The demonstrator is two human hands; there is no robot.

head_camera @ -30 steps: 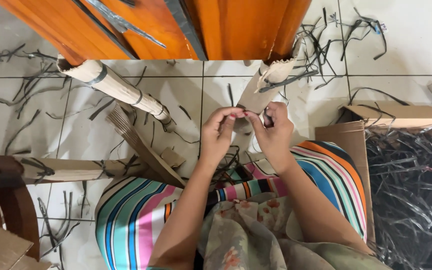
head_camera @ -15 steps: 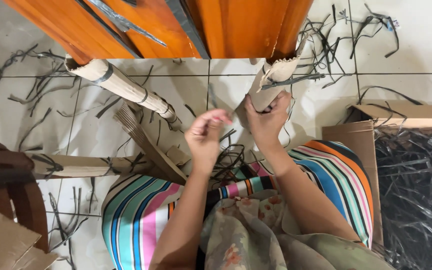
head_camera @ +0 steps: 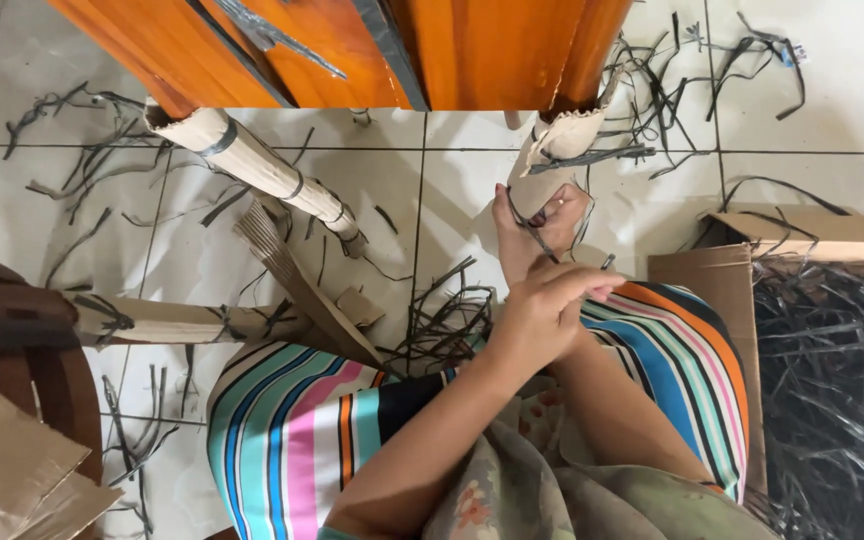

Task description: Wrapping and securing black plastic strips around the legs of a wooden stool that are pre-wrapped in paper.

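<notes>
1. Nearest you, your left hand [head_camera: 542, 315] rests above your lap in its bright striped cloth [head_camera: 292, 430], fingers half curled and loose, gripping nothing that shows.
2. Just beyond it, your right hand [head_camera: 532, 225] is closed on a thin dark grey strip [head_camera: 537, 235]. The strip runs across your fingers and up toward the torn rolled cardboard tube [head_camera: 552, 150].
3. That strip looks light, limp and springy, likely to slip or kink. Pinching it close to the tube seems the surest hold.
4. The tube stands on the tiled floor [head_camera: 432, 210], near the far edge of the floor in view, against the foot of the orange wooden panel [head_camera: 452, 50]. Its paper looks soft and easily torn.
5. Left of it, a longer banded cardboard tube [head_camera: 252, 165] leans across the tiles.
6. Loose dark strips [head_camera: 442, 320] litter the floor, and an open brown cardboard box [head_camera: 722, 290] full of them sits at the right edge.
</notes>
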